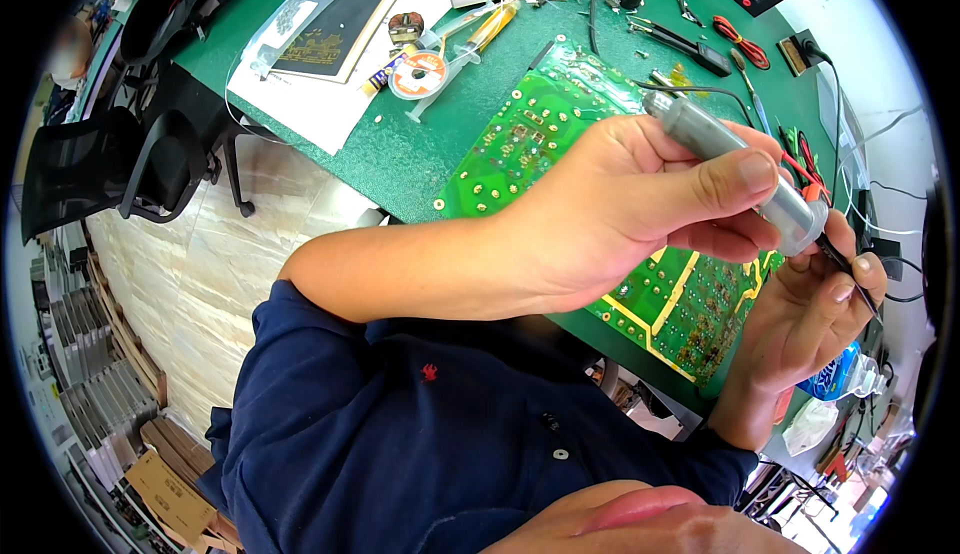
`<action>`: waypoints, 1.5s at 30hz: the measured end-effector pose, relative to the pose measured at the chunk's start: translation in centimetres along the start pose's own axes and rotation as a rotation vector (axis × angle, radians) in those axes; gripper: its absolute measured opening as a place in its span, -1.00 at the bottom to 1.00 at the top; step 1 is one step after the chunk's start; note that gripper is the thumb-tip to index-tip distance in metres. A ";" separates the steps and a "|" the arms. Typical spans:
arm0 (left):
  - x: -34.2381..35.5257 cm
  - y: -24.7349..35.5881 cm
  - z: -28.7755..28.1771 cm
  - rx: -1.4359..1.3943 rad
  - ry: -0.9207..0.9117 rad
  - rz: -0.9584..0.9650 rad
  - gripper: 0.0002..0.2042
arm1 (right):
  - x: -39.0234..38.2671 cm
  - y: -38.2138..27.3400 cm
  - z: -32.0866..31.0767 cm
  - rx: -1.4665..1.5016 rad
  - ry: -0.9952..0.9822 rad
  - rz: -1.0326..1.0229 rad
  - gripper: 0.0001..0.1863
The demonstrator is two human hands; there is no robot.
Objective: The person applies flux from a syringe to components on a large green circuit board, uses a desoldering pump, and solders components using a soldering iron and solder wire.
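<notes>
My left hand [650, 189] is closed around a translucent syringe barrel [700, 134] filled with grey material. The barrel is tilted, its narrow end up and left, its wide flange towards my right hand. In my right hand [815, 309], a slim black pointed tool [835, 252] is pinched between thumb and fingers. One end of this tool meets the flange; I cannot tell how far inside it reaches. Below both hands a large green circuit board [500, 154] lies on the green bench, its middle partly hidden by my left hand and forearm. Brown residue marks its near right part.
Behind the board lie a solder spool [418, 74], a copper coil [405, 26] and a yellow-filled syringe [492, 29]. A black-handled tool [690, 49] and a red cable [740, 42] lie farther right. A blue-labelled bottle [835, 374] is beside my right wrist. An office chair [90, 169] stands left.
</notes>
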State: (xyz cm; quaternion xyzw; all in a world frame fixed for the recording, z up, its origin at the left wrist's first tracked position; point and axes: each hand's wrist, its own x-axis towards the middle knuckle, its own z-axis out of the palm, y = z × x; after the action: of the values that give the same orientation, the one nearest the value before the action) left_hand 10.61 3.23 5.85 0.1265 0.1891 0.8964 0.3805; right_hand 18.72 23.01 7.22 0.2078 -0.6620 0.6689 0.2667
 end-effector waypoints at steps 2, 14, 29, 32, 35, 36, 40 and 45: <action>0.0 0.0 0.0 -0.004 -0.008 0.002 -0.67 | 0.0 0.1 0.0 0.010 -0.004 -0.003 -0.72; 0.0 -0.1 0.0 0.008 -0.005 0.014 -0.66 | -0.4 0.4 -0.4 0.046 0.036 -0.005 -0.75; -1.5 2.6 -1.3 0.509 0.168 0.115 -0.51 | 1.5 0.8 -3.8 0.194 0.070 0.051 -0.60; -2.1 3.5 -3.9 0.577 0.029 0.272 -0.45 | 1.8 2.5 -3.5 0.059 0.261 0.084 -0.67; -3.1 7.1 -4.4 1.168 0.040 0.124 -0.50 | 1.3 6.0 -5.1 -0.286 0.248 0.223 -0.61; -2.7 8.1 -4.8 1.325 -0.019 0.078 -0.53 | 1.4 6.6 -6.2 -0.140 0.302 0.370 -0.60; -1.0 9.6 -4.6 1.677 -0.071 -0.003 -0.63 | 1.8 8.4 -1.9 -0.204 0.400 0.280 -0.69; 1.4 9.7 -3.9 2.013 -0.211 0.044 -0.64 | 1.8 7.9 -1.2 -0.244 0.370 0.398 -0.68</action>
State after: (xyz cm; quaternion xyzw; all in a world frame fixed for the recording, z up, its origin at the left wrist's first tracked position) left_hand 2.05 -2.93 6.68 0.4705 0.8201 0.3116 0.0951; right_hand 12.43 24.55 2.17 -0.0852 -0.7056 0.6499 0.2692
